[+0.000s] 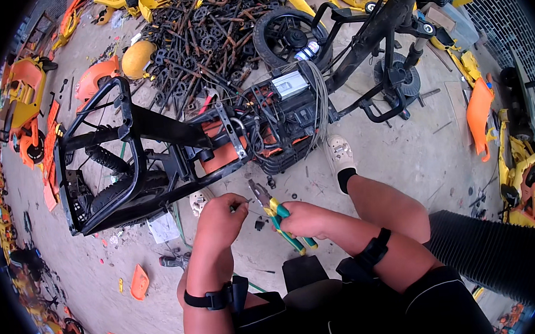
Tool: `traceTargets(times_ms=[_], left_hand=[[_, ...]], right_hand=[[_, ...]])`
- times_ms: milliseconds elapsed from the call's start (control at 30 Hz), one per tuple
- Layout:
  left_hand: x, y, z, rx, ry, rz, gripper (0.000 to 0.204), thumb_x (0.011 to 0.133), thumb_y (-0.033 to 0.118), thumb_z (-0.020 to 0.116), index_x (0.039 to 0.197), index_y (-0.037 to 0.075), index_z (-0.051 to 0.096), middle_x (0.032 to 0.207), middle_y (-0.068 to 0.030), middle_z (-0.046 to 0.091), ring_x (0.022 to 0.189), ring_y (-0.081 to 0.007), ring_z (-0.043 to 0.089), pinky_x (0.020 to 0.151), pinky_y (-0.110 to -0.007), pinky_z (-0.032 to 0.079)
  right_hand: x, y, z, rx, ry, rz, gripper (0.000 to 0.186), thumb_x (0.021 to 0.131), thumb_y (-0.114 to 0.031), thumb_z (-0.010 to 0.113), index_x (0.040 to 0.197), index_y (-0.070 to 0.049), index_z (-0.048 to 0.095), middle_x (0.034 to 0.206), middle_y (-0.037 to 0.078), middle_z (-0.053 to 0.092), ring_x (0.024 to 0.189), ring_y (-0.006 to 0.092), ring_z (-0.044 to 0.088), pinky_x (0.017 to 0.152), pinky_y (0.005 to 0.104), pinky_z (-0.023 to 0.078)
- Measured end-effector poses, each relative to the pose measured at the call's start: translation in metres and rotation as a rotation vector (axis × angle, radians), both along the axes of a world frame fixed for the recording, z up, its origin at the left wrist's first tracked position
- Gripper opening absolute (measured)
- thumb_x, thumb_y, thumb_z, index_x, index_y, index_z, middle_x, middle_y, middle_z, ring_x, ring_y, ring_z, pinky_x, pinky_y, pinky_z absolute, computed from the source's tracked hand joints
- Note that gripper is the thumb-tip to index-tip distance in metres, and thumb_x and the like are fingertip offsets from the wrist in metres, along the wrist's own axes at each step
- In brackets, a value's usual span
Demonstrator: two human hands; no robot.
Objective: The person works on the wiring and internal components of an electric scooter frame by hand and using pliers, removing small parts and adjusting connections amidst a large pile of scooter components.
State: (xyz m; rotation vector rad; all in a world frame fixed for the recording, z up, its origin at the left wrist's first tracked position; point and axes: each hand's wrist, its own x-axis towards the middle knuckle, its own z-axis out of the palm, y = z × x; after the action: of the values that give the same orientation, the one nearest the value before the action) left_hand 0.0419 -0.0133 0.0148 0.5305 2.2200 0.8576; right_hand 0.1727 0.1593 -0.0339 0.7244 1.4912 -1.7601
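My left hand [226, 213] is closed in a pinch on something small and thin that I cannot make out. Just right of it, my right hand [300, 218] grips yellow-and-green pliers [263, 197], their jaws angled up and left. Beyond both hands lies a black tubular scooter frame [170, 130] with a rear tyre and an orange floor panel [218, 152]. Its middle carries a silver box [289, 84], black electrical parts and a long bundle of grey cables [320, 106].
A heap of rusty metal parts [201, 40] lies behind the frame, beside a loose wheel [267, 38]. Orange and yellow body panels [482, 112] line both sides. A power tool [173, 261] and an orange piece [139, 282] lie lower left. A black ribbed object [481, 250] is at right.
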Motion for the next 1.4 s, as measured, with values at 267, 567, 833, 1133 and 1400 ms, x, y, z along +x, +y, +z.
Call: traceTargets(times_ms=[267,567,833,1133,1400], left_hand=[[0.001,0.002,-0.006,-0.062,-0.022,-0.044,0.022,0.087,0.015,0.070,0.099,-0.003,0.073,0.081,-0.0176,0.071,0.074,-0.0265,0.069,0.071,-0.036,0.053],[0.006,0.004,-0.003,-0.116,0.023,0.013,0.021,0.087,0.023,0.070,0.090,0.002,0.073,0.080,-0.0200,0.070,0.080,-0.0389,0.069,0.072,-0.044,0.053],[0.012,0.006,-0.008,-0.115,0.017,-0.007,0.022,0.087,0.022,0.070,0.091,0.000,0.073,0.078,-0.0198,0.070,0.077,-0.0357,0.069,0.071,-0.042,0.053],[0.019,0.009,-0.014,-0.162,-0.020,-0.017,0.023,0.085,0.026,0.069,0.090,0.003,0.074,0.083,-0.0208,0.071,0.084,-0.0397,0.069,0.075,-0.045,0.054],[0.020,0.008,-0.024,-0.151,0.037,-0.092,0.024,0.089,0.021,0.070,0.094,-0.002,0.073,0.069,-0.0177,0.067,0.062,-0.0289,0.066,0.063,-0.039,0.051]], right_hand=[[0.004,-0.008,-0.016,-0.013,0.003,-0.007,0.017,0.085,-0.003,0.055,0.101,-0.002,0.061,0.082,0.008,0.061,0.069,0.0166,0.057,0.061,0.0323,0.046],[0.006,-0.011,-0.017,0.003,0.028,-0.011,0.015,0.084,-0.003,0.056,0.099,-0.001,0.060,0.080,0.009,0.061,0.068,0.0177,0.058,0.062,0.0336,0.048],[0.013,-0.013,-0.018,0.034,0.019,-0.012,0.017,0.084,-0.006,0.058,0.100,-0.001,0.060,0.084,0.010,0.065,0.070,0.0184,0.063,0.063,0.0350,0.049],[0.018,-0.009,-0.014,0.168,0.065,0.131,0.026,0.085,-0.008,0.056,0.110,-0.001,0.059,0.097,0.020,0.067,0.088,0.0326,0.067,0.074,0.0413,0.052],[0.018,-0.003,0.002,0.180,0.083,0.188,0.032,0.085,-0.009,0.055,0.117,-0.002,0.059,0.102,0.021,0.067,0.091,0.0339,0.067,0.075,0.0419,0.052]])
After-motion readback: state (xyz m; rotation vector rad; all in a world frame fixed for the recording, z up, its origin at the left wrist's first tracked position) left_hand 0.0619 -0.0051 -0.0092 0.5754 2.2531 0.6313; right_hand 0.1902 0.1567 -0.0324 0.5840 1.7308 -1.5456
